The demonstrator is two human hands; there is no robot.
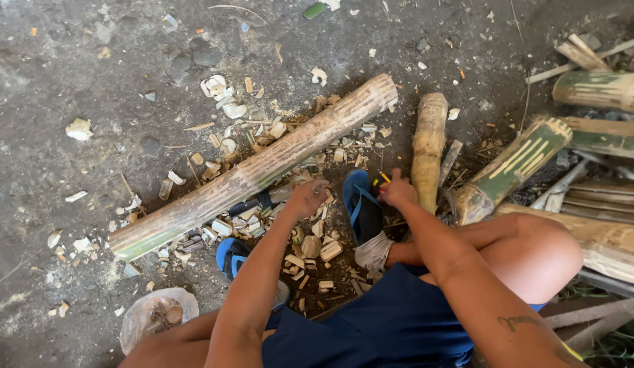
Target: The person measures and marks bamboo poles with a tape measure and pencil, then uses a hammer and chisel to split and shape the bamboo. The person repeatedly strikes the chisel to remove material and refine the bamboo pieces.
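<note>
Two hands (351,194), one long bamboo pole (255,170)

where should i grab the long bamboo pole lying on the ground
Grip the long bamboo pole around its middle, coming from above on the near side by the left hand. It lies flat and slanted, round enough to wrap, and wood chips crowd that near side.

Pale wood chips (221,95) litter the dirt floor (71,61), green-striped bamboo pieces (514,167) stacked alongside.
</note>
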